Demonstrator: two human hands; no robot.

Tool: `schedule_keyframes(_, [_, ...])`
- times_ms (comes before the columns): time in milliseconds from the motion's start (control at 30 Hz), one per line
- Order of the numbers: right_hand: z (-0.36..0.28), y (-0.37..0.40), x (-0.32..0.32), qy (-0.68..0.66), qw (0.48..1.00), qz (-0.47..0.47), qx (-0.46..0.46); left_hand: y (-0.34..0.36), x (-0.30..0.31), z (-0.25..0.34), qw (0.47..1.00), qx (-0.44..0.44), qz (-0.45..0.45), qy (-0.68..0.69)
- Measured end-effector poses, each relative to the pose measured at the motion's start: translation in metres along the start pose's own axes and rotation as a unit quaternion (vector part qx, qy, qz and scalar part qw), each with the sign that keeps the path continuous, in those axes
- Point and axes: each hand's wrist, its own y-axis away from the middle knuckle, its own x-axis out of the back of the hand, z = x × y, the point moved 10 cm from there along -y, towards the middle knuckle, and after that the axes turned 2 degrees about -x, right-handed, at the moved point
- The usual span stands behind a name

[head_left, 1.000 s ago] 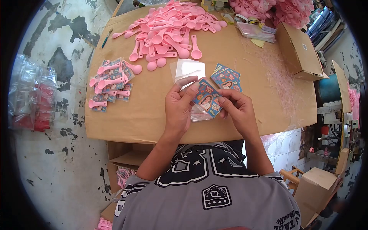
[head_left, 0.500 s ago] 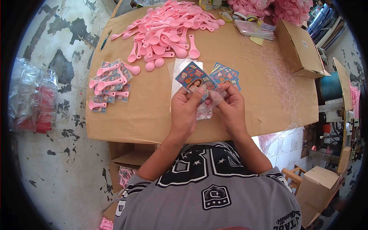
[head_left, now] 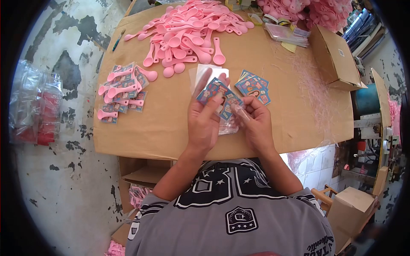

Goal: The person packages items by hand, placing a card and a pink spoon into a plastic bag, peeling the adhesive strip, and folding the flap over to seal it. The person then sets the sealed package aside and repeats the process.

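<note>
Card (head_left: 218,91) held up over the table (head_left: 162,128), near its front edge, printed face to the view. Clock centred on card, 12 at top of view. Long axis runs 10 to 4, short sides toward those hours.

Left hand (head_left: 203,126) grips it from 7 o'clock: thumb flat across the print, fingers behind, some reaching up past the 11 o'clock side. Right hand (head_left: 258,130), at 4 o'clock, pinches clear film (head_left: 241,112) between thumb and fingers at the card's 4 o'clock end. How far the film covers the card, cannot tell.

Loose plastic (head_left: 229,128) just below, 5 o'clock, partly hidden by hands. White sheet (head_left: 214,69) behind, 12. Card stack (head_left: 253,89) fanned near, 2. Spoon heap (head_left: 188,32) wide, 11. Packed spoons (head_left: 124,91) on more cards, well apart, 9. Pen (head_left: 118,40) farther out, 10. Carton (head_left: 335,57) far off, 2.
</note>
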Motion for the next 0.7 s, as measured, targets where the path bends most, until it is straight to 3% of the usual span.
schedule_keyframes(233, [0.004, 0.009, -0.026, 0.037, 0.999, -0.027, -0.019, -0.003, 0.005, 0.004, 0.982, 0.008, 0.023, 0.186])
schedule_keyframes(367, [0.005, 0.006, -0.031, 0.078, 0.995, -0.050, -0.024, 0.002, 0.007, -0.005, 0.983, 0.049, -0.012, 0.178])
schedule_keyframes(500, [-0.016, 0.004, -0.032, 0.194, 0.972, -0.022, 0.132, 0.003, 0.013, -0.003, 0.983, 0.068, -0.015, 0.169])
schedule_keyframes(567, [-0.051, 0.017, -0.046, 0.321, 0.924, 0.035, 0.205, 0.003, 0.018, -0.001, 0.985, 0.070, 0.015, 0.159])
schedule_keyframes(667, [-0.081, 0.037, -0.084, 0.488, 0.767, -0.046, 0.414, 0.001, 0.032, -0.005, 0.972, 0.089, 0.063, 0.208])
schedule_keyframes(700, [-0.082, 0.036, -0.087, 0.506, 0.751, -0.077, 0.417, -0.001, 0.041, -0.009, 0.961, 0.094, 0.072, 0.250])
